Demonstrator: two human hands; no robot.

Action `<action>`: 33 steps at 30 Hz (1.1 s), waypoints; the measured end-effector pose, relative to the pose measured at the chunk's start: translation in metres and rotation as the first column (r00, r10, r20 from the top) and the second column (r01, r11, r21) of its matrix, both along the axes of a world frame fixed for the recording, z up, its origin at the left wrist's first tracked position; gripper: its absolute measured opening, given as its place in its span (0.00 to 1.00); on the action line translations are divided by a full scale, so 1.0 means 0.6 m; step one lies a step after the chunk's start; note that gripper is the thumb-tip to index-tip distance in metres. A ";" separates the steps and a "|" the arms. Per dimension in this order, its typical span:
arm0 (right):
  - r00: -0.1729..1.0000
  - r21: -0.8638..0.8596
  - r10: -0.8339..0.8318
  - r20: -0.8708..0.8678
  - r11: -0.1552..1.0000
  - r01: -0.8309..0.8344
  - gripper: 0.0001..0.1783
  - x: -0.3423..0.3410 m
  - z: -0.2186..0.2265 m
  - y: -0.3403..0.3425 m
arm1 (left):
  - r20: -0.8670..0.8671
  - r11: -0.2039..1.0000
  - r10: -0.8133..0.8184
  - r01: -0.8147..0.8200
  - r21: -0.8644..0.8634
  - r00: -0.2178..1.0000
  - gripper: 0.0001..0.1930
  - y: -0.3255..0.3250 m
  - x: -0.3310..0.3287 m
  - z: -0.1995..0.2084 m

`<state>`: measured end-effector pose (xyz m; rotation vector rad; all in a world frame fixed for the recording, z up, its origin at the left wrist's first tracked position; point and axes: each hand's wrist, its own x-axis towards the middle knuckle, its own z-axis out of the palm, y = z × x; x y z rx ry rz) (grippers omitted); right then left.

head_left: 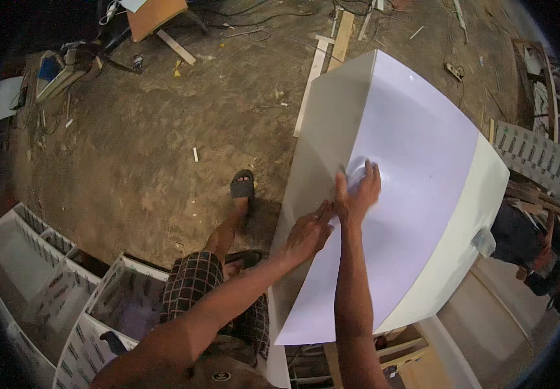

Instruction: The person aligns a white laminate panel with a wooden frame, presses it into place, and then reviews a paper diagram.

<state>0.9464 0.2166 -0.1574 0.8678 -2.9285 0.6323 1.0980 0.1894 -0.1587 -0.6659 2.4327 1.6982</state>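
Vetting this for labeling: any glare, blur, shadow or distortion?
All in the head view: pale glare on the lavender panel beside the right hand, which looks slightly blurred; dark shadow on the floor near the sandal; panel edges bow, fisheye-style; corners go black.

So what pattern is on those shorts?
The shorts are dark with a pale checked grid; the head view shows it best.

This place is looking like a woodworking or furniture workshop: beyond the right hand (358,202), wooden strips (341,40) are lying on a bare, littered floor (124,136); left of the left hand (309,231), open box carcasses (80,353) are standing; right of both hands, a patterned sheet (528,155) is resting near loose boards (539,201).
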 end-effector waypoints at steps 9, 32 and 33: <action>0.992 0.047 0.121 -0.028 0.992 -0.120 0.35 -0.066 -0.006 -0.041 | 0.211 0.921 -0.388 0.370 0.119 0.897 0.33 -0.096 -0.013 0.015; 0.998 0.150 -0.015 0.069 0.989 0.005 0.32 -0.076 0.003 -0.048 | -0.301 0.952 0.292 -0.306 -0.001 0.908 0.31 -0.410 -0.553 -0.016; 0.997 0.150 -0.020 0.076 0.989 0.008 0.32 -0.076 0.002 -0.052 | -0.262 0.963 0.252 -0.269 -0.029 0.931 0.29 -0.419 -0.567 -0.023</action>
